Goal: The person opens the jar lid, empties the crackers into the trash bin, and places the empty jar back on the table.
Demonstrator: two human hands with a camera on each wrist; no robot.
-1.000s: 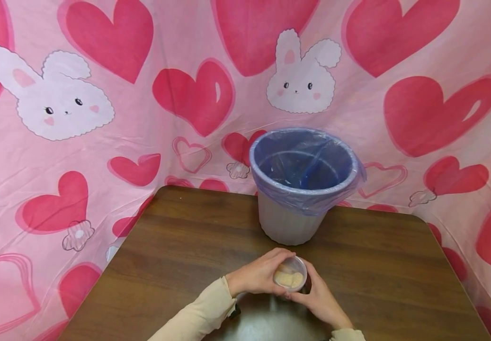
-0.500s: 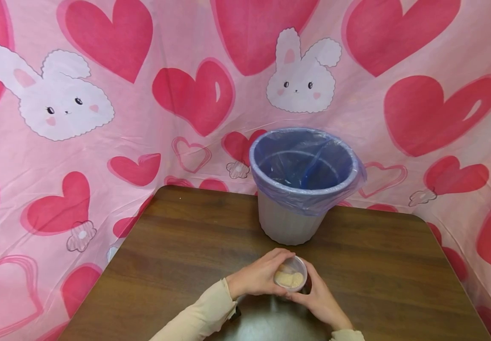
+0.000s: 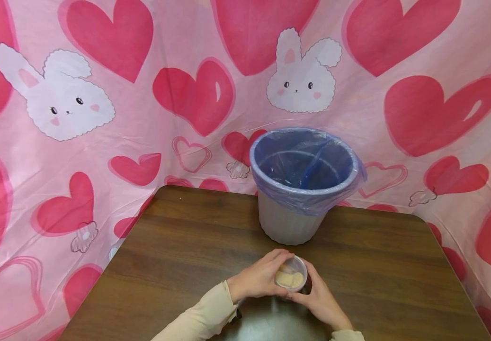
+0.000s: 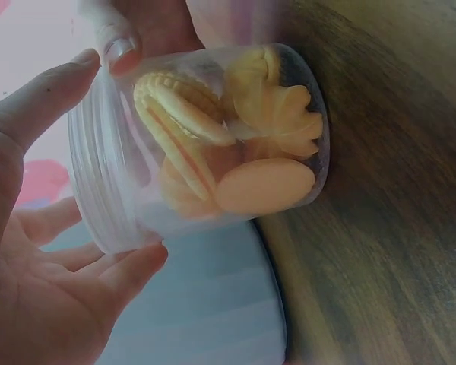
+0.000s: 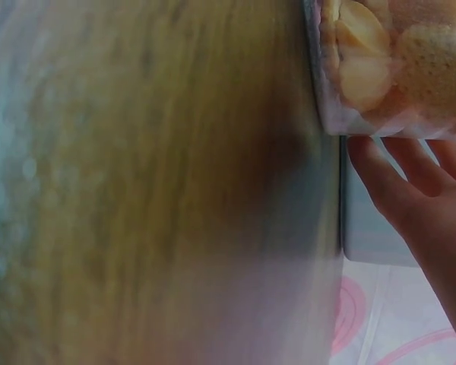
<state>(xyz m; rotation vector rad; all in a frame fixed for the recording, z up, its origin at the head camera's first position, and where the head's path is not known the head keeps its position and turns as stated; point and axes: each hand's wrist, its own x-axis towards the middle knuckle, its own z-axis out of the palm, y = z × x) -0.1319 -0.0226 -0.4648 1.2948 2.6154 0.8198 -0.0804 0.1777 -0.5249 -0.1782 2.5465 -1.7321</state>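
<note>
1. On the brown wooden surface (image 3: pixel 202 232), close to the person, a clear jar (image 4: pixel 110 160) stands roughly upright between two hands, its base at or just above the wood
2. The left hand (image 3: pixel 255 277) grips the jar's upper part from the left, fingers (image 4: pixel 133 274) curved round the far side and thumb on the near side
3. The right hand (image 3: pixel 319 298) holds the same jar from the right, fingers (image 5: pixel 384 179) slightly spread along the side facing the bin, thumb at the near side
4. Golden biscuits (image 4: pixel 266 186) lie in the jar: one oval, one swirled with a scalloped edge, others ridged; whether a clear lid covers them, I cannot tell
5. Just beyond the hands stands a pale bin (image 3: pixel 290 222), its blue plastic liner (image 3: pixel 309 201) folded over the rim
6. Behind the surface hangs a pink cloth (image 3: pixel 356 109) with red hearts and white rabbits
7. Cream sleeves (image 3: pixel 202 312) cover both forearms
</note>
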